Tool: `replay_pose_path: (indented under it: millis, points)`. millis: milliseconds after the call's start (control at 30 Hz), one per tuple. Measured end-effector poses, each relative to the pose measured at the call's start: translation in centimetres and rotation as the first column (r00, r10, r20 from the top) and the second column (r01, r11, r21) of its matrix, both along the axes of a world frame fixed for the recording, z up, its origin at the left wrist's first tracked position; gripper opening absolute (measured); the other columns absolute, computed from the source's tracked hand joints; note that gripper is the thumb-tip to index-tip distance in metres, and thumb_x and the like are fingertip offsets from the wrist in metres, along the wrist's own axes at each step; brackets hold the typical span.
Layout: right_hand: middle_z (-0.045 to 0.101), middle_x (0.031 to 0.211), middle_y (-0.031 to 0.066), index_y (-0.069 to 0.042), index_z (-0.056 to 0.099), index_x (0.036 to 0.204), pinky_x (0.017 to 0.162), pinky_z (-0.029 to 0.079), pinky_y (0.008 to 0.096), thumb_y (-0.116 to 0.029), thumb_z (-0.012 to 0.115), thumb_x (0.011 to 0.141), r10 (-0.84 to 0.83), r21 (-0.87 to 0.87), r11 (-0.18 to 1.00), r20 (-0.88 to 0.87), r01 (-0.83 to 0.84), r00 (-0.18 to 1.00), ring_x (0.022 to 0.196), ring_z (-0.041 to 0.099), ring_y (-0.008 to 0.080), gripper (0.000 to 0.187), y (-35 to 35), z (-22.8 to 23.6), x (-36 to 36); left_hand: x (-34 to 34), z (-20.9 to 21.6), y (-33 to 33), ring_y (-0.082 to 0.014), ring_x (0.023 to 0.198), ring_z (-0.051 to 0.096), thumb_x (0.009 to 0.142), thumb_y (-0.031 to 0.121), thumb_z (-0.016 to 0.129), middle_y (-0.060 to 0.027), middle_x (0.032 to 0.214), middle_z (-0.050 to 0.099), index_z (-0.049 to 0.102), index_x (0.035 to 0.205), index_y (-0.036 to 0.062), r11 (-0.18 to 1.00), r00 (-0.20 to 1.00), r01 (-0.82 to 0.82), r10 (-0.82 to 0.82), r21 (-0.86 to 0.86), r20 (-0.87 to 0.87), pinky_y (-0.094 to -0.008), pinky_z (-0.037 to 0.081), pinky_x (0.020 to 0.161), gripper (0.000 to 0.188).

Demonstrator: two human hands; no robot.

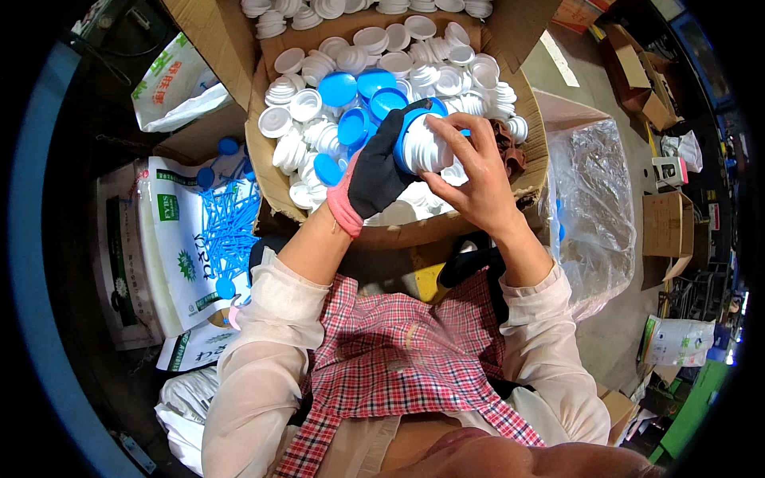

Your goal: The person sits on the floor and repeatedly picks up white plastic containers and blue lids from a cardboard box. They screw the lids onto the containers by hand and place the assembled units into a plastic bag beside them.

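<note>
My left hand (378, 177), in a black glove with a pink cuff, is wrapped round a round blue plastic cap (400, 153) above an open cardboard box (279, 187). A white ridged plastic piece (425, 146) sits at the mouth of that cap. The bare fingers of my right hand (484, 177) grip the white piece from the other side, thumb below. Several loose blue caps (338, 89) lie just beyond my hands. They rest on a heap of similar white ridged pieces (288, 60) filling the box. How far the white piece goes into the cap is hidden.
Blue plastic sticks with round ends (229, 227) are piled on white printed sacks (171, 271) at the left. A clear plastic-lined bin (594, 191) stands to the right of the box. Cardboard boxes (668, 223) stand on the floor farther right.
</note>
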State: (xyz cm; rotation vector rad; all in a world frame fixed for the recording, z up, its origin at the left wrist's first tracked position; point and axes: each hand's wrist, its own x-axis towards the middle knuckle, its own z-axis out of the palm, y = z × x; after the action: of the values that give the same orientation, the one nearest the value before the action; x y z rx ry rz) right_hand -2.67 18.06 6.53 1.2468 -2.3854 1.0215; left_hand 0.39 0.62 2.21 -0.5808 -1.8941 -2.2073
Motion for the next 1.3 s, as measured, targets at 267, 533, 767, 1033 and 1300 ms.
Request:
replay_pose_path:
  millis: [267,533,767,1033,1300]
  points:
    - [0.048,0.113,0.0146,-0.009,0.054,0.126,0.085,0.045,0.0397,-0.006,0.076,0.064,-0.010,0.018,1.000,-0.007,0.010,1.000,0.102,0.049,0.0322,0.066,0.0,0.2,0.1,0.4,-0.1,0.4,-0.0196,0.116,0.053,0.081,0.010,0.073,-0.0086,0.129,0.051,0.038,0.138,0.0055,0.988,0.988,0.054,-0.075,0.146,0.139,-0.0340,0.045,0.098,0.067]
    - [0.045,0.126,0.0155,-0.008,0.052,0.129,0.088,0.045,0.0371,-0.019,0.074,0.075,0.037,-0.110,0.994,0.198,-0.015,0.979,0.114,0.047,0.0305,0.059,0.9,0.2,-0.8,-0.1,-0.1,-0.1,-0.0175,0.116,0.050,0.080,0.013,0.073,-0.0084,0.128,0.052,0.044,0.135,0.0037,0.999,0.957,-0.040,0.042,-0.015,0.289,-0.0305,0.042,0.098,0.063]
    - [0.060,0.075,0.0125,0.004,0.063,0.077,0.065,0.041,0.0320,-0.036,0.047,0.099,-0.166,-0.382,0.836,0.508,0.394,0.845,0.070,0.055,0.0204,0.048,-0.1,-3.4,-2.9,0.6,-0.3,1.5,-0.0238,0.106,0.060,0.075,0.007,0.072,-0.0176,0.117,0.062,0.053,0.124,-0.0027,0.897,0.961,-0.125,0.215,-0.424,0.173,-0.0325,0.046,0.092,0.054]
    - [0.046,0.054,0.0043,0.001,0.049,0.059,0.052,0.034,0.0316,-0.047,0.044,0.098,-0.205,-0.405,0.776,0.563,0.483,0.801,0.054,0.041,0.0120,0.062,-1.2,-4.0,-3.1,1.7,-1.8,3.9,-0.0354,0.092,0.065,0.073,0.000,0.065,-0.0219,0.100,0.065,0.055,0.119,-0.0008,0.861,0.941,-0.314,0.337,-0.400,-0.011,-0.0363,0.050,0.079,0.047]
    - [0.043,0.053,-0.0019,-0.002,0.048,0.054,0.048,0.030,0.0291,-0.040,0.052,0.096,-0.101,-0.407,0.786,0.657,0.465,0.747,0.053,0.036,0.0072,0.057,-1.1,-5.4,-3.6,2.3,-1.9,4.2,-0.0409,0.095,0.060,0.074,0.007,0.067,-0.0230,0.105,0.062,0.055,0.117,-0.0005,0.825,0.929,-0.336,0.369,-0.455,-0.018,-0.0413,0.049,0.080,0.045]
